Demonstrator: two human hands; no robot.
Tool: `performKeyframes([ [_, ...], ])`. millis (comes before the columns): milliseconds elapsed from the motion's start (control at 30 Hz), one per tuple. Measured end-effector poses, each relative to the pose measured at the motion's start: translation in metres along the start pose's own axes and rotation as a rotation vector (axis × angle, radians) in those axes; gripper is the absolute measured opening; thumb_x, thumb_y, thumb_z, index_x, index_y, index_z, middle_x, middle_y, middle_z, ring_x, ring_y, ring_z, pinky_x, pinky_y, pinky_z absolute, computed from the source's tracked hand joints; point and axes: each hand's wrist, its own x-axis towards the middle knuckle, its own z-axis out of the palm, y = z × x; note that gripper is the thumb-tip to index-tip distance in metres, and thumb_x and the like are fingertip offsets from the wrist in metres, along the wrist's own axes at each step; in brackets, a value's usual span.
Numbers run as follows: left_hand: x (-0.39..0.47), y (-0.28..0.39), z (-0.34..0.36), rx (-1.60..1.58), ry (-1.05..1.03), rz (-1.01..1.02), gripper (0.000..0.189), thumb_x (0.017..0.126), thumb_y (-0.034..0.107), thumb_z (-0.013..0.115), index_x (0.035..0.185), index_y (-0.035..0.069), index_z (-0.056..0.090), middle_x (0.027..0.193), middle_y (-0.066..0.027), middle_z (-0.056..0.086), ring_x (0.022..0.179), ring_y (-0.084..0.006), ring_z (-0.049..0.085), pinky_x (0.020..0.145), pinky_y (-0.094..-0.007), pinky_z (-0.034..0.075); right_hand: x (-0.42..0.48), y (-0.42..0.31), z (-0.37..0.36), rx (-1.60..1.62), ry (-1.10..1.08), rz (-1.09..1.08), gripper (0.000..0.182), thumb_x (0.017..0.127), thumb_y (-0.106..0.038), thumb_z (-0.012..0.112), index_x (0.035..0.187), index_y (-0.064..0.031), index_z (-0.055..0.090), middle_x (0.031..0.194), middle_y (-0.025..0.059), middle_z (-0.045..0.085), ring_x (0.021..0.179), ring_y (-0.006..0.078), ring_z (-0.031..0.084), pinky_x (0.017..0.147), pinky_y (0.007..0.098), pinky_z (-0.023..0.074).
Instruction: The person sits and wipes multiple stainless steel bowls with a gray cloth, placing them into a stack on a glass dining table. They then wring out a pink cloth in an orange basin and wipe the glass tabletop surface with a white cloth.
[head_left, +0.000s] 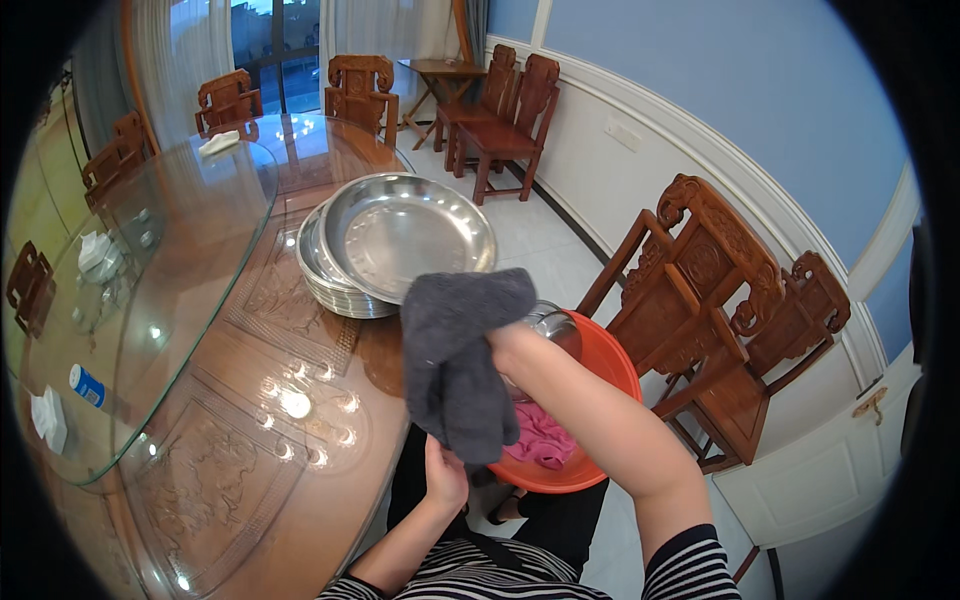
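Note:
A dark grey cloth (465, 360) hangs bunched in front of me, between the table edge and an orange basin. My right hand (508, 349) reaches into its upper fold; the cloth covers its fingers. At the lower end, my left hand (448, 472) grips the cloth from below, its fingertips partly hidden. Just beyond, a wide stainless steel basin (409, 232) sits off-centre and tilted on a stack of steel basins (349, 301). The grey cloth overlaps its near rim. Under my right forearm, the orange plastic basin (592, 480) holds a pink cloth (541, 439) and shiny steel vessels (559, 330).
The carved wooden table (330, 517) carries a round glass turntable (172, 300). On that lie a blue-and-white canister (87, 386), tissues (49, 420) and a folded white cloth (219, 143). A carved wooden chair (690, 277) stands close on the right, near the wall.

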Motion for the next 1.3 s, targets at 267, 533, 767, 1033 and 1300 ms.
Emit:
performKeyframes([
  [267, 0.010, 0.005, -0.022, 0.072, -0.030, 0.079, 0.044, 0.091, 0.039, 0.029, 0.120, 0.009, 0.040, 0.109, -0.0067, 0.053, 0.099, -0.0211, 0.051, 0.077, -0.0353, 0.043, 0.038, 0.019, 0.024, -0.034, -0.081, -0.045, 0.026, 0.086, -0.025, 0.051, 0.105, -0.0080, 0.054, 0.101, 0.0068, 0.059, 0.089, 0.0163, 0.057, 0.078, 0.0333, 0.0475],
  [533, -0.010, 0.013, 0.011, 0.125, -0.098, 0.202, 0.034, 0.091, 0.023, 0.035, 0.114, -0.002, 0.041, 0.109, -0.0083, 0.048, 0.096, -0.0140, 0.047, 0.087, -0.0262, 0.036, -0.028, 0.046, -0.084, -0.548, 0.003, -0.759, 0.035, 0.087, -0.027, 0.048, 0.116, -0.0084, 0.046, 0.117, 0.0048, 0.049, 0.108, 0.0180, 0.045, 0.095, 0.0318, 0.0343],
  [767, 0.004, -0.009, 0.015, 0.522, -0.215, 0.040, 0.014, 0.087, 0.010, 0.047, 0.100, 0.004, 0.050, 0.086, 0.0011, 0.054, 0.075, -0.0043, 0.049, 0.065, -0.0182, 0.039, -0.095, 0.138, -0.167, 0.252, 0.096, -0.534, 0.033, 0.088, -0.031, 0.038, 0.111, -0.0095, 0.048, 0.113, 0.0068, 0.049, 0.108, 0.0223, 0.046, 0.097, 0.0344, 0.0327],
  [1033, 0.047, -0.056, -0.004, 0.843, -0.246, -0.154, 0.012, 0.086, 0.016, 0.052, 0.087, 0.004, 0.054, 0.080, 0.0001, 0.058, 0.072, -0.0061, 0.053, 0.065, -0.0199, 0.041, -0.147, 0.166, -0.205, 0.351, 0.213, -0.576, 0.033, 0.089, -0.030, 0.038, 0.111, -0.0089, 0.048, 0.112, 0.0073, 0.052, 0.104, 0.0206, 0.049, 0.087, 0.0386, 0.0407],
  [1300, 0.157, -0.113, -0.004, 1.110, -0.107, -0.151, 0.031, 0.082, 0.021, 0.057, 0.103, -0.001, 0.052, 0.094, -0.0100, 0.058, 0.084, -0.0162, 0.055, 0.076, -0.0272, 0.043, -0.171, 0.122, -0.196, -0.347, 0.420, -0.728, 0.008, 0.081, -0.008, 0.052, 0.076, -0.0025, 0.055, 0.072, 0.0056, 0.058, 0.069, 0.0173, 0.056, 0.066, 0.0294, 0.0468],
])
